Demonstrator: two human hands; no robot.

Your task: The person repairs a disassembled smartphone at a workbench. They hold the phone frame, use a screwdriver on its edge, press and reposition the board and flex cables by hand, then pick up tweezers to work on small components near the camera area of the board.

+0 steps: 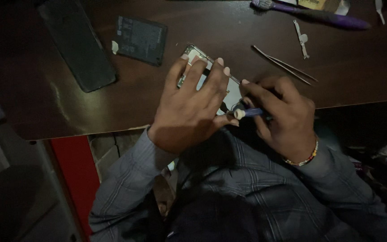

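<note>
An opened phone body [192, 54] lies on the dark wooden table [45, 98], mostly covered by my hands. My left hand [192, 105] presses flat on top of it, fingers spread over its frame. My right hand [278, 112] grips a small blue-handled screwdriver [248, 113] with a white cap, its tip pointing at the phone's lower end, which is hidden between the two hands.
A black phone back panel [78, 42] and a flat dark battery [140, 39] lie at the back left. Metal tweezers [285, 65], a small metal part [301, 39] and a purple-handled brush [319, 15] lie at the back right. The table's front edge runs under my wrists.
</note>
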